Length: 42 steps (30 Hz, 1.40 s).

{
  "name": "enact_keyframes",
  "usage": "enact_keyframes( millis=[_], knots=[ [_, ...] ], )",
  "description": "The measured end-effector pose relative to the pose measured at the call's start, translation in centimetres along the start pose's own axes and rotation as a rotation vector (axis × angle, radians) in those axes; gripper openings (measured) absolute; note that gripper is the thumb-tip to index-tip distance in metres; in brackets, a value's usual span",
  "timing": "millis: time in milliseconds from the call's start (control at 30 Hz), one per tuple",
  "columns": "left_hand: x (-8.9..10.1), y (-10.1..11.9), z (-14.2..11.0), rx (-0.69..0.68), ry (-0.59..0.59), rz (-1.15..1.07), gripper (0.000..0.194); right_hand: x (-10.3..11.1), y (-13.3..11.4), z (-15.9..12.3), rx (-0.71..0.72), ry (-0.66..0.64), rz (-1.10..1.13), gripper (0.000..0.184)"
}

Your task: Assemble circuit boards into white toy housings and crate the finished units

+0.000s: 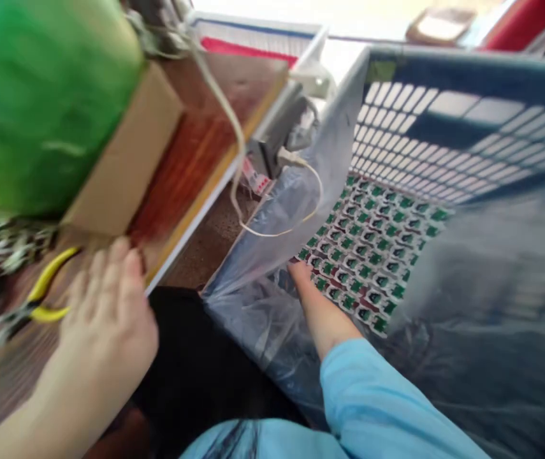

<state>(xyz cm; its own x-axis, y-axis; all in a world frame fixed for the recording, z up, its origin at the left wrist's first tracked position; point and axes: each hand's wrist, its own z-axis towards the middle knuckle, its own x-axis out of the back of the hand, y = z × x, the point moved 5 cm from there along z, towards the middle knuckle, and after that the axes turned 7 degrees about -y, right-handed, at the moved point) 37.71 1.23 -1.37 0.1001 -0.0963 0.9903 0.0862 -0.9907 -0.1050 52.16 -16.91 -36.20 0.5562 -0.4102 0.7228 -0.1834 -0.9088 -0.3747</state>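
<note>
My left hand (107, 312) lies flat on the brown worktable (205, 146), fingers stretched out, with nothing in it. Just to its left are pliers (45, 290) with yellow handles. My right hand (301, 274) reaches into a blue plastic basket (444, 70) and grips the near left edge of a circuit board panel (368, 248). Rows of small green and pale boards make up this panel. Most of the right fingers are hidden at its edge. Clear plastic sheeting (262, 319) lines the basket and partly covers the panel's right side.
A large green bag (47, 108) and a cardboard piece (123, 159) occupy the left of the table. Small loose parts (14, 248) are heaped beside them. A white cable (234, 127) hangs off the table edge across the liner. Behind stands a white basket (257, 32).
</note>
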Motion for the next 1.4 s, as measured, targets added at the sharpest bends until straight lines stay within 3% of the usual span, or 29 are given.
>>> enact_keyframes(
  millis=[100,200,267,333,367,433,467,500,533,600,667,733,800,867,967,1067,1300,1400],
  knots=[
    [-0.1,0.8,0.5,0.002,-0.037,0.025,0.067,4.6,-3.5,-3.8,0.143,0.193,0.018,0.03],
    [0.9,0.7,0.5,-0.01,-0.16,-0.073,0.066,7.7,-6.8,-10.4,0.386,0.4,0.061,0.035],
    [2.2,0.0,-1.3,-0.061,-0.258,-0.17,0.071,8.9,-8.6,-15.6,0.575,0.523,0.115,0.039],
    [4.2,-1.0,-5.2,-0.111,-0.322,-0.292,0.074,9.9,-10.5,-20.7,0.779,0.613,0.169,0.041],
    [5.3,-1.5,-7.9,-0.145,-0.337,-0.463,0.073,10.2,-11.6,-23.1,0.902,0.641,0.19,0.039],
    [7.1,-3.0,-14.0,-0.146,-0.347,-0.733,0.065,10.7,-14.3,-27.8,1.294,0.686,0.24,0.032],
    [7.6,-4.0,-17.3,-0.083,-0.347,-0.841,0.059,10.7,-15.8,-29.8,1.499,0.669,0.231,0.032],
    [7.9,-5.4,-20.5,0.014,-0.273,-0.912,0.052,10.5,-17.2,-31.3,1.686,0.629,0.212,0.033],
    [8.2,-6.9,-23.5,0.137,-0.113,-0.907,0.048,10.3,-18.7,-32.3,1.833,0.57,0.179,0.036],
    [7.9,-9.7,-29.4,0.42,0.193,-0.716,0.04,9.7,-21.4,-33.2,1.995,0.442,0.096,0.039],
    [6.9,-11.7,-34.6,0.769,0.489,-0.417,0.028,9.1,-23.4,-33.2,2.063,0.371,0.024,0.039],
    [4.7,-12.8,-37.9,0.987,0.605,-0.255,0.02,8.7,-24.4,-33.0,2.069,0.379,-0.031,0.038],
    [2.2,-14.0,-39.4,1.087,0.631,-0.201,0.015,8.6,-24.8,-32.8,2.032,0.424,-0.073,0.036],
    [0.2,-15.6,-40.3,1.206,0.682,-0.155,0.022,8.6,-24.8,-32.7,2.001,0.458,-0.113,0.032],
    [-1.9,-17.8,-40.9,1.345,0.715,-0.117,0.024,8.6,-24.7,-32.7,1.99,0.502,-0.173,0.028],
    [-2.7,-18.8,-41.0,1.375,0.701,-0.119,0.019,8.3,-24.7,-32.6,1.978,0.584,-0.182,0.029],
    [-2.9,-18.8,-41.2,1.318,0.71,-0.144,0.017,7.2,-24.8,-32.8,1.83,0.726,-0.099,0.024],
    [-2.7,-18.9,-41.0,1.308,0.714,-0.18,0.013,7.2,-24.9,-33.1,1.81,0.706,-0.121,0.02]
  ],
)
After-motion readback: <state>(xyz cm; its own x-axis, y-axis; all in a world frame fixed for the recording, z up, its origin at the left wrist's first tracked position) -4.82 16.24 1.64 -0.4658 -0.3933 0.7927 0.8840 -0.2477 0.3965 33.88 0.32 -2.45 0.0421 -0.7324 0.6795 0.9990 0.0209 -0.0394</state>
